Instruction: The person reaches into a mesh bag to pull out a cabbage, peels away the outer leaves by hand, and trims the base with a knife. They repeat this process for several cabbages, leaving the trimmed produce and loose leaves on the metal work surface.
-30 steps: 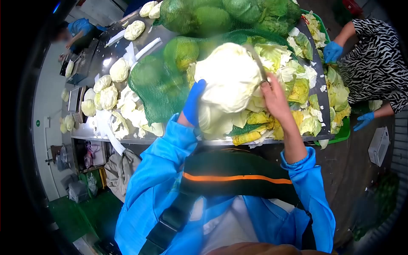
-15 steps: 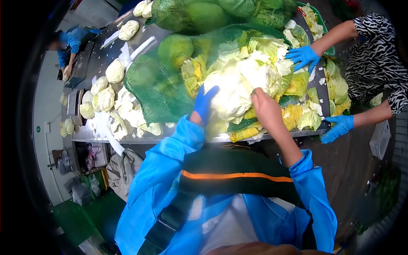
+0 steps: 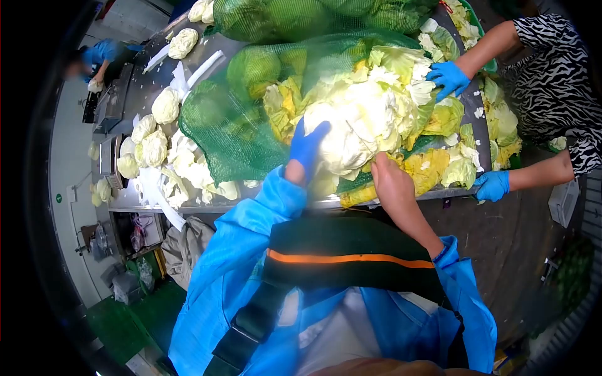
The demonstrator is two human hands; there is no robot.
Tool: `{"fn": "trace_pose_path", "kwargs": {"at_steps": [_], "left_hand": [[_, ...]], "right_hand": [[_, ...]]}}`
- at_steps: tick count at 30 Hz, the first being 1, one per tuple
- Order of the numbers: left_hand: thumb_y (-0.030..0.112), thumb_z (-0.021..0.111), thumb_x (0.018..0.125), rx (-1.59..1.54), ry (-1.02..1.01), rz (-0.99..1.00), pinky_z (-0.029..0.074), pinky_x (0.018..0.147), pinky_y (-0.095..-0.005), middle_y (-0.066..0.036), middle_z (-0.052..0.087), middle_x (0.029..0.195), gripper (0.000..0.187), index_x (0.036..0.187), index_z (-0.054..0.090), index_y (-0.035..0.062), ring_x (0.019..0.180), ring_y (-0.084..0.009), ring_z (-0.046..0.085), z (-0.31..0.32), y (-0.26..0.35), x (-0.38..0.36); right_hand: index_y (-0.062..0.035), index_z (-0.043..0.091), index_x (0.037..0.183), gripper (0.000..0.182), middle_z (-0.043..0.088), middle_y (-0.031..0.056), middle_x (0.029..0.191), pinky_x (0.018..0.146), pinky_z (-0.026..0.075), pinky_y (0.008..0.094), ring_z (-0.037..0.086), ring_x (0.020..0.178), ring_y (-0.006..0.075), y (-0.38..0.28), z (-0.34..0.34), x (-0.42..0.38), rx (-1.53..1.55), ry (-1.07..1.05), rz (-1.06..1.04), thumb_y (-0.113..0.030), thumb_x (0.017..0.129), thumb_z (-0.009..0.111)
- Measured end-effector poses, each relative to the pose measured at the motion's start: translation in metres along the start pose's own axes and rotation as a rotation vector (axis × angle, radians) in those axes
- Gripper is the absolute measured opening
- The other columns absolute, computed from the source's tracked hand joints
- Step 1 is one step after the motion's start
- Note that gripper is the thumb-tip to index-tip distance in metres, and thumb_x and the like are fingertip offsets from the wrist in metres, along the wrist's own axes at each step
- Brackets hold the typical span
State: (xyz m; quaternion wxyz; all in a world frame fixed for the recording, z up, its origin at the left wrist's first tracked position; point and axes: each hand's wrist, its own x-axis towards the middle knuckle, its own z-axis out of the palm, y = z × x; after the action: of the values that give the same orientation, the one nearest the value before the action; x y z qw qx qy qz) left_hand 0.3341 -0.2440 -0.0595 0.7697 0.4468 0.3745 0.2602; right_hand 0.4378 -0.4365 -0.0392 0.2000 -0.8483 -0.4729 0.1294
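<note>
A pale cabbage [image 3: 345,141] lies in front of me, among loose leaves on a green mesh bag [image 3: 235,150]. Against its left side rests my left hand [image 3: 306,150], in a blue glove, with thumb and fingers apart. My right hand [image 3: 392,178] is bare and sits at the lower right of the cabbage, its fingers curled together. What those fingers hold, if anything, is hidden. Yellowed leaves [image 3: 426,169] spread just right of my right hand.
Trimmed cabbages [image 3: 155,147] and white scraps lie on the left of the metal table. Full mesh bags [image 3: 301,22] line the far side. A co-worker's gloved hands [image 3: 448,78] are at the right; another person [image 3: 103,56] works far left.
My right hand has moved down from the cabbage's right side toward its lower edge. The co-worker's lower hand has closed at the table's edge.
</note>
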Motion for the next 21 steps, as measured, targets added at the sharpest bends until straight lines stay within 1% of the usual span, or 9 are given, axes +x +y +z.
{"fn": "trace_pose_path", "kwargs": {"at_steps": [3, 6, 8, 10, 11, 13, 16, 18, 21], "left_hand": [[0.013, 0.070, 0.084, 0.033, 0.034, 0.021, 0.050, 0.085, -0.0305, -0.009, 0.061, 0.113, 0.050, 0.128, 0.050, -0.0008, 0.100, -0.0185, 0.059, 0.005, -0.006, 0.002], [0.012, 0.070, 0.084, -0.003, 0.091, 0.026, 0.050, 0.087, -0.0315, -0.010, 0.058, 0.118, 0.057, 0.133, 0.045, -0.0005, 0.104, -0.0194, 0.058, 0.014, -0.011, 0.001], [0.011, 0.071, 0.083, -0.033, 0.107, 0.044, 0.049, 0.089, -0.0324, -0.012, 0.056, 0.122, 0.063, 0.137, 0.040, -0.0003, 0.107, -0.0209, 0.056, 0.020, -0.014, 0.002], [0.012, 0.071, 0.083, 0.068, 0.192, 0.158, 0.049, 0.090, -0.0324, -0.011, 0.057, 0.122, 0.061, 0.136, 0.043, -0.0004, 0.108, -0.0212, 0.057, 0.042, -0.014, -0.014], [0.013, 0.071, 0.083, 0.116, 0.232, 0.215, 0.048, 0.091, -0.0324, -0.011, 0.058, 0.123, 0.060, 0.135, 0.045, -0.0005, 0.109, -0.0213, 0.057, 0.051, -0.014, -0.019], [0.012, 0.072, 0.082, 0.060, 0.172, 0.170, 0.048, 0.093, -0.0321, -0.011, 0.058, 0.124, 0.062, 0.136, 0.044, -0.0004, 0.111, -0.0208, 0.056, 0.047, -0.022, -0.013], [0.012, 0.072, 0.081, 0.000, 0.099, 0.108, 0.049, 0.091, -0.0317, -0.011, 0.059, 0.121, 0.059, 0.134, 0.047, 0.0000, 0.107, -0.0201, 0.058, 0.035, -0.027, 0.003], [0.012, 0.072, 0.082, -0.052, 0.056, 0.043, 0.049, 0.089, -0.0316, -0.010, 0.061, 0.119, 0.056, 0.131, 0.049, 0.0002, 0.105, -0.0197, 0.059, 0.038, -0.016, 0.002], [0.012, 0.071, 0.082, -0.003, 0.118, 0.039, 0.050, 0.087, -0.0317, -0.010, 0.062, 0.116, 0.052, 0.128, 0.052, 0.0003, 0.102, -0.0194, 0.061, 0.039, -0.017, 0.005]], "right_hand": [[-0.0081, 0.048, 0.096, 0.016, 0.058, 0.0183, 0.071, 0.051, 0.050, 0.0445, 0.063, 0.063, 0.0362, 0.007, 0.012, 0.004, -0.192, 0.066, 0.049, -0.024, 0.094, 0.052], [-0.0087, 0.048, 0.096, 0.017, 0.060, 0.0182, 0.072, 0.053, 0.050, 0.0458, 0.063, 0.064, 0.0366, 0.009, 0.017, 0.016, -0.216, 0.067, 0.144, -0.025, 0.094, 0.052], [-0.0087, 0.047, 0.096, 0.018, 0.060, 0.0179, 0.072, 0.054, 0.049, 0.0466, 0.064, 0.066, 0.0366, 0.012, 0.015, 0.019, -0.062, 0.044, 0.161, -0.026, 0.094, 0.052], [-0.0083, 0.047, 0.096, 0.020, 0.062, 0.0174, 0.073, 0.056, 0.049, 0.0479, 0.063, 0.067, 0.0369, 0.011, 0.014, 0.021, 0.065, 0.038, 0.184, -0.027, 0.094, 0.052], [-0.0085, 0.047, 0.096, 0.020, 0.062, 0.0174, 0.073, 0.055, 0.049, 0.0479, 0.063, 0.066, 0.0368, 0.011, 0.015, 0.021, 0.040, 0.066, 0.170, -0.028, 0.094, 0.052], [-0.0088, 0.047, 0.095, 0.020, 0.061, 0.0174, 0.073, 0.055, 0.050, 0.0478, 0.063, 0.065, 0.0367, 0.013, 0.017, 0.020, -0.010, 0.122, 0.139, -0.029, 0.094, 0.052], [-0.0082, 0.047, 0.095, 0.020, 0.061, 0.0171, 0.072, 0.053, 0.050, 0.0473, 0.062, 0.062, 0.0370, 0.018, 0.018, 0.010, -0.131, 0.082, 0.159, -0.027, 0.094, 0.054], [-0.0077, 0.047, 0.095, 0.020, 0.061, 0.0169, 0.071, 0.052, 0.049, 0.0469, 0.061, 0.060, 0.0372, 0.024, 0.021, 0.006, -0.158, 0.095, 0.168, -0.026, 0.094, 0.055], [-0.0080, 0.047, 0.094, 0.021, 0.060, 0.0167, 0.071, 0.052, 0.049, 0.0467, 0.061, 0.060, 0.0371, 0.025, 0.024, 0.009, -0.080, 0.131, 0.164, -0.027, 0.093, 0.056]]}}
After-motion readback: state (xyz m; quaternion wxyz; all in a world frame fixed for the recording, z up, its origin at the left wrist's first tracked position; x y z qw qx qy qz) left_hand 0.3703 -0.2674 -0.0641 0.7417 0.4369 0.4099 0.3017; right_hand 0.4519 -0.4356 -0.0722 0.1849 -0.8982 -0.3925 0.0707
